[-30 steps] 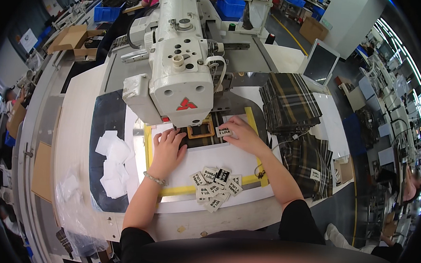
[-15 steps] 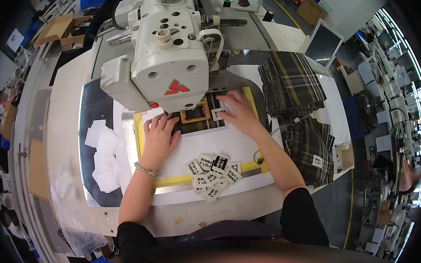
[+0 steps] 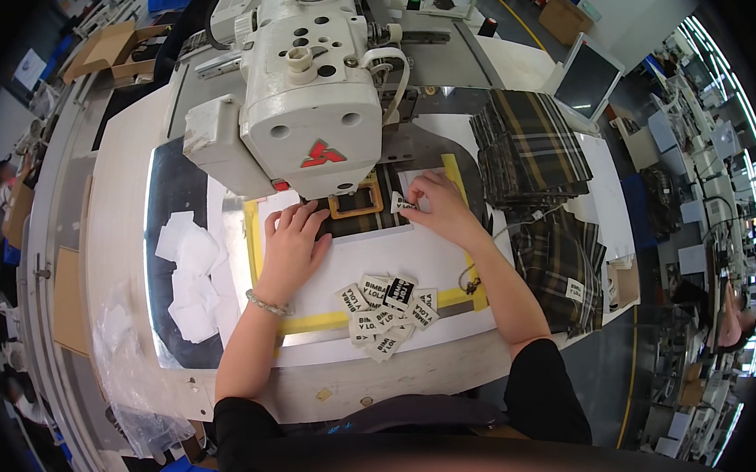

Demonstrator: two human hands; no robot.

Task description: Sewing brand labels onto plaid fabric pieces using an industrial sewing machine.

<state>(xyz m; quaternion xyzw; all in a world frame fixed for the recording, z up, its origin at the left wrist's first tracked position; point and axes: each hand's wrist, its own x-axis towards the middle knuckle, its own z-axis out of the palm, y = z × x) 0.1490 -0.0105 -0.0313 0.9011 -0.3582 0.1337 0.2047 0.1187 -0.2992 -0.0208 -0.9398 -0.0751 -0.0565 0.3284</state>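
My left hand [image 3: 295, 244] lies flat with its fingers stretched out, their tips at the left edge of a dark plaid fabric piece [image 3: 353, 227]. Between thumb and fingers, my right hand [image 3: 442, 210] pinches a small white label [image 3: 402, 204] with dark print, near the fabric's right side. An orange rectangular frame [image 3: 358, 212] rests on the fabric, under the white sewing machine head [image 3: 309, 115]. The machine head hides the fabric's far part. Closer to me, a loose pile of white labels [image 3: 371, 322] has a black one [image 3: 399, 293] on top.
At right stands a tall stack of folded plaid fabric [image 3: 535, 150], with more plaid pieces [image 3: 558, 256] before it, one bearing a white label. White paper pieces [image 3: 191, 285] lie at left. Yellow tape [image 3: 312, 323] borders the work area. A screen [image 3: 588, 80] stands at the far right.
The label at the fabric's right side has been lifted and tilted in my right hand's pinch; before, the fingers were spread beside it. My left hand stays on the fabric's left edge.
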